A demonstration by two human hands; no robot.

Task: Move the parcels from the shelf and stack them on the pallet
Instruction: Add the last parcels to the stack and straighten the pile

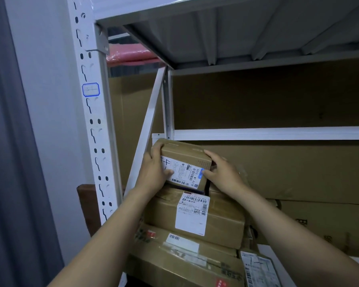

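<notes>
Both hands are on the top parcel (187,154), a small brown carton at the top of a stack on the shelf (272,133), left end of the bay, just beside the white slotted upright (91,121). The carton sits tilted, front face toward the camera.

The left hand (153,170) grips its left end: fingers (157,149) curl over the top left corner and the thumb presses the white shipping label (182,172). The right hand (224,172) grips the right end, fingers hooked over the top right edge, thumb on the front face at the label's blue mark. Both forearms are bare and reach up from the bottom of the frame.

The top parcel rests on a second parcel (220,222), wider, with a white barcode label (192,214) on its front. Under that lies a third parcel (184,264), flatter, taped, with red marks. A small parcel with a printed label (259,270) lies at the lower right, just beside the stack.

Large flat cardboard sheets (257,100) stand behind the stack against the back of the bay. A grey ribbed shelf board (236,27) is overhead. A white diagonal brace (147,129) runs behind the left hand. There is a blue-edged sticker (91,90) on the upright, a pink wrapped item (129,53) behind the upright up high, and a grey curtain (8,162) at the far left.
</notes>
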